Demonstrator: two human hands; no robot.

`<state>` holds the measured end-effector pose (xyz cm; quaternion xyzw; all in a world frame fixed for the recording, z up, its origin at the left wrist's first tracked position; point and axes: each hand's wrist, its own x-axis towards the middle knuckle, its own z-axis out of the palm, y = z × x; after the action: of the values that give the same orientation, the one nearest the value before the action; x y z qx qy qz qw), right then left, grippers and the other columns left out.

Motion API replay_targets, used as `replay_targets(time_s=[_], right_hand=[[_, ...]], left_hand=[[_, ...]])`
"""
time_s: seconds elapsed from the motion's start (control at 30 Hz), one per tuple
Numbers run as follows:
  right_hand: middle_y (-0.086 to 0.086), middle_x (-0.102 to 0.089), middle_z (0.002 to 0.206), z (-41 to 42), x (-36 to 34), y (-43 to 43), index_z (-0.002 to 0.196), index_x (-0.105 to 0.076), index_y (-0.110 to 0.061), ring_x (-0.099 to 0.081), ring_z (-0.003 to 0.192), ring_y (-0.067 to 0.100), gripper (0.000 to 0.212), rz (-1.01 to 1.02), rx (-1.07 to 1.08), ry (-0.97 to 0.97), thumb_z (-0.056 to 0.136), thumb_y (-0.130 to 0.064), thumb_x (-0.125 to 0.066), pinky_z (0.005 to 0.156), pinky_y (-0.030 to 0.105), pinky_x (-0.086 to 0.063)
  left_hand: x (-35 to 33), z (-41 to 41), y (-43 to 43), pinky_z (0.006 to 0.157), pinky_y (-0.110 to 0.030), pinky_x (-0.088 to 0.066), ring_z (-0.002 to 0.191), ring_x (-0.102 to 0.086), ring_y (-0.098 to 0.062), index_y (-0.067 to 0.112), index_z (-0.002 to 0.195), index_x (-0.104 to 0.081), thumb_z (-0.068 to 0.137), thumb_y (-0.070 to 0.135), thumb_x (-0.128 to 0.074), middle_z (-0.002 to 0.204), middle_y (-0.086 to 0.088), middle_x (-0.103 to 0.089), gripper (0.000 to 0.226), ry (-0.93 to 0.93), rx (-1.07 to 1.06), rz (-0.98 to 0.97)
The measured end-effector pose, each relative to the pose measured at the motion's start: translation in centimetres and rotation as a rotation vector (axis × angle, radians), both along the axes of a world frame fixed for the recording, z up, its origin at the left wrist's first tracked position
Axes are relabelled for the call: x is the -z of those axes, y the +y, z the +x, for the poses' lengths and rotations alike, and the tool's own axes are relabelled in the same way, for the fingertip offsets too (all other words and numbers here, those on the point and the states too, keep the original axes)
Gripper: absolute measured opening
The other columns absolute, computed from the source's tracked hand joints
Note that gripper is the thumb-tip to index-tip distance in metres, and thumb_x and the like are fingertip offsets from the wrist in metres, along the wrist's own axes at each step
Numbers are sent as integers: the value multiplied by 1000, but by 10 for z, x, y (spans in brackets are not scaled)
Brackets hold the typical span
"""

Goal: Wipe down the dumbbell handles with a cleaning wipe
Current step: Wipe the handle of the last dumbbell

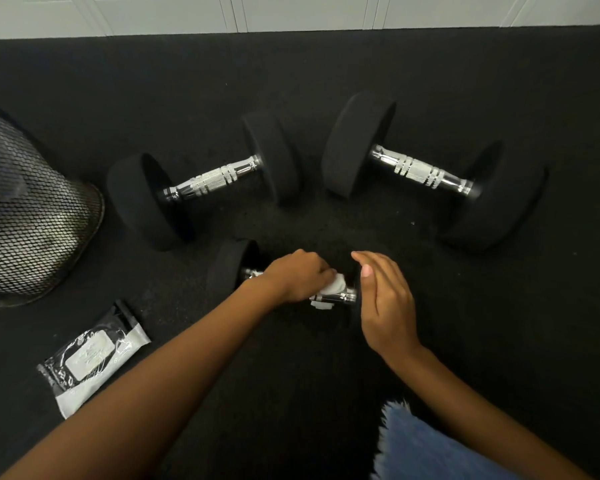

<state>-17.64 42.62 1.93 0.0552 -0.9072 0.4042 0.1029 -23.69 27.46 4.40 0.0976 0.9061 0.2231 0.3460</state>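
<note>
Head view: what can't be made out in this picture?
- Near handle: head view, mostly covered by the left hand and wipe; its right end sits behind the right hand.
- Wipe: head view, mostly bunched inside the left hand.
- Pack label: head view, too blurred to read.
- Bin: head view, cut off by the left edge.

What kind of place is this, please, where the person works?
Probably a gym or a home workout room. A left dumbbell and a right dumbbell lie on a black floor; the left hand holds a wipe on a nearer dumbbell; a wipe pack lies nearby.
</note>
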Motion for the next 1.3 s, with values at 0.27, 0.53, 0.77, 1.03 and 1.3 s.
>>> replay_targets(time_s=[0.27,0.53,0.77,1.03,1.3], right_hand=[[6,-62,116,-1,0,-1,119,-59,-6,-53,113,14,46,-14,9,6,99,-28,-24,97,33,-44],[8,-62,116,-1,-1,1,119,-58,-5,-53,113,16,46,-9,-4,8,98,-27,-24,96,34,-44],[6,-61,118,-1,0,0,120,-57,-7,-52,115,14,47,24,-4,-5,99,-29,-22,98,30,-42],[6,-62,116,-3,-2,-1,119,-58,-6,-52,112,12,44,9,8,9,99,-27,-25,96,29,-41],[6,-62,115,-2,-2,-1,118,-59,-6,-49,111,7,44,7,17,14,98,-27,-25,95,26,-39]], left_hand=[[-2,-8,15,57,-31,-32,62,-46,-16,15,57,-45,94,31,-40,64,-2,-47,40,-108,-19,-55],[9,25,3,67,-26,-38,81,-59,-15,18,93,-65,95,34,-48,85,2,-65,23,207,0,211],[26,43,-28,101,-33,-38,107,-52,-13,19,112,-59,82,30,-67,117,2,-58,33,608,167,294],[19,46,-49,109,-27,-30,106,-53,-13,11,104,-62,92,30,-50,114,-2,-61,25,688,214,326],[9,36,-28,92,-22,-38,103,-53,-10,18,115,-60,95,27,-46,111,2,-63,26,493,21,223]])
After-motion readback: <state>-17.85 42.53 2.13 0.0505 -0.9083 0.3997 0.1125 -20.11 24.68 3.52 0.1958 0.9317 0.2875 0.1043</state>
